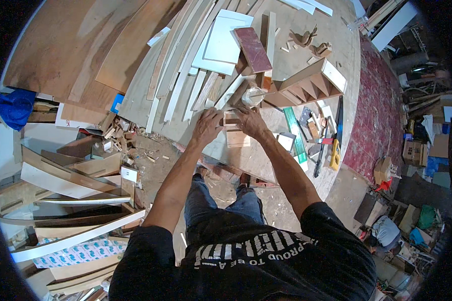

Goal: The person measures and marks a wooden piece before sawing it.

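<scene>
A small wooden frame-like piece (231,121), light brown with a hollow middle, lies at the near edge of the workbench between my hands. My left hand (207,125) grips its left side with fingers bent. From the right, my right hand (251,122) holds its other side, fingertips over the far edge. Just nearer to me is a flat light wood block (238,139). A whitish tub (253,96) with a stick across its top stands right beyond my right hand.
Long wood strips (186,55), white panels (225,42) and a dark red board (253,49) cover the bench's far left. A divided wooden box (314,83), green ruler (295,131), handsaw (339,118) and yellow-handled tool (335,154) lie right. Offcuts (70,190) pile up at left.
</scene>
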A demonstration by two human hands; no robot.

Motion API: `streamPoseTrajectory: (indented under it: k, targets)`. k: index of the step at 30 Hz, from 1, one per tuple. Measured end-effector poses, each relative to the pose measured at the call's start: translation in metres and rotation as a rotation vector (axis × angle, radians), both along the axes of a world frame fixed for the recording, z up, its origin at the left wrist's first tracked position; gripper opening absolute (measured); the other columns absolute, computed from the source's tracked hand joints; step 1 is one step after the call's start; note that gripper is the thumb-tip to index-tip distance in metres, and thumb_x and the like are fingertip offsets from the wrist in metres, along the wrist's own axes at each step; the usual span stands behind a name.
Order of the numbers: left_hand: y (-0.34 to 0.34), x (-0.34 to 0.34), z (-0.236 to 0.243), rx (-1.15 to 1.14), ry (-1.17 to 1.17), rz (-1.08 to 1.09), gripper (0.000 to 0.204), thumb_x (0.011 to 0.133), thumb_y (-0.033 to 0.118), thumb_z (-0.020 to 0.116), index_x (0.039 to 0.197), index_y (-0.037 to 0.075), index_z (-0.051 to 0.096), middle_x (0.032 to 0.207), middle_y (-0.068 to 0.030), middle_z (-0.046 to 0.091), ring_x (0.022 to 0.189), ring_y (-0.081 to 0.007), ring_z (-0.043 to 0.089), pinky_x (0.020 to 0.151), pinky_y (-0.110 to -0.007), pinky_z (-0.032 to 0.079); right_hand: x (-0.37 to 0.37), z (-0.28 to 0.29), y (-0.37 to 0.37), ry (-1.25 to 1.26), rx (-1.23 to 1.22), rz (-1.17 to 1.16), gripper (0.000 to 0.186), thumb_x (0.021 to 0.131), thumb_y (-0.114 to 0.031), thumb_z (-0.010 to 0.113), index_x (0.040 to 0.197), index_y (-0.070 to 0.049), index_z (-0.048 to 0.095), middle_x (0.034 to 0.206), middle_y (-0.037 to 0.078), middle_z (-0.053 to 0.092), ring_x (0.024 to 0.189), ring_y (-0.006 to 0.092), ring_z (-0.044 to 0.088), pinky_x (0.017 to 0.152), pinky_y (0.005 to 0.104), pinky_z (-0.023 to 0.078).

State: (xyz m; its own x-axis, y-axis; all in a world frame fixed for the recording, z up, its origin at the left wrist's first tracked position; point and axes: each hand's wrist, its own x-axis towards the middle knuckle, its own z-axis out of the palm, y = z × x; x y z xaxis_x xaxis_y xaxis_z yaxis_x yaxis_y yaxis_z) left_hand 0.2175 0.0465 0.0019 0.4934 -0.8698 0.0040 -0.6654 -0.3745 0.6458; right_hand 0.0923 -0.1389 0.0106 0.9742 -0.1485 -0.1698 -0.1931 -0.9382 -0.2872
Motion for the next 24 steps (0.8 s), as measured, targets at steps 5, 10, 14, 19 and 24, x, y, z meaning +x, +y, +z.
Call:
streamPoseTrajectory:
  k: [5,10,14,19,24]
  targets:
    - [0.006,-0.002,-0.009,-0.118,-0.136,-0.081,0.038,0.079,0.012,0.076,0.115,0.009,0.063,0.130,-0.0073,0.060,0.132,-0.0312,0.046,0.108,-0.047,0.039,0.000,-0.005,-0.002,-0.027,-0.031,0.026,0.066,0.081,-0.021,0.074,0.140,-0.008,0.048,0.146,0.010,0.050,0.136,0.0272,0.046,0.106,0.0536,0.035]
    - [0.004,-0.004,-0.007,-0.088,-0.198,-0.087,0.039,0.079,0.011,0.075,0.116,0.010,0.063,0.130,-0.0063,0.060,0.131,-0.0299,0.047,0.109,-0.046,0.039,0.001,-0.004,-0.003,-0.012,0.003,0.000,0.068,0.080,-0.022,0.073,0.142,-0.008,0.048,0.147,0.009,0.050,0.137,0.0259,0.045,0.106,0.0536,0.034]
    - [0.005,-0.002,-0.010,-0.070,-0.201,-0.102,0.041,0.080,0.011,0.074,0.120,0.009,0.065,0.135,-0.0071,0.059,0.133,-0.0314,0.045,0.112,-0.045,0.037,0.003,0.000,-0.001,-0.018,-0.014,0.015,0.067,0.081,-0.021,0.072,0.141,-0.008,0.048,0.146,0.009,0.051,0.137,0.0255,0.045,0.105,0.0541,0.035]
    - [0.004,-0.003,-0.009,-0.093,-0.191,-0.093,0.039,0.081,0.012,0.074,0.118,0.009,0.064,0.132,-0.0070,0.060,0.132,-0.0309,0.046,0.111,-0.045,0.037,0.002,-0.002,-0.003,-0.020,-0.020,0.018,0.067,0.081,-0.021,0.073,0.141,-0.008,0.048,0.146,0.010,0.050,0.137,0.0255,0.045,0.104,0.0560,0.037]
    - [0.003,-0.008,-0.001,-0.052,-0.196,-0.090,0.045,0.080,0.014,0.076,0.121,0.008,0.059,0.132,-0.0083,0.058,0.131,-0.0310,0.046,0.111,-0.046,0.036,0.000,0.002,0.000,0.027,0.008,0.000,0.076,0.080,-0.023,0.075,0.146,-0.009,0.041,0.148,0.011,0.048,0.137,0.0277,0.044,0.108,0.0580,0.033]
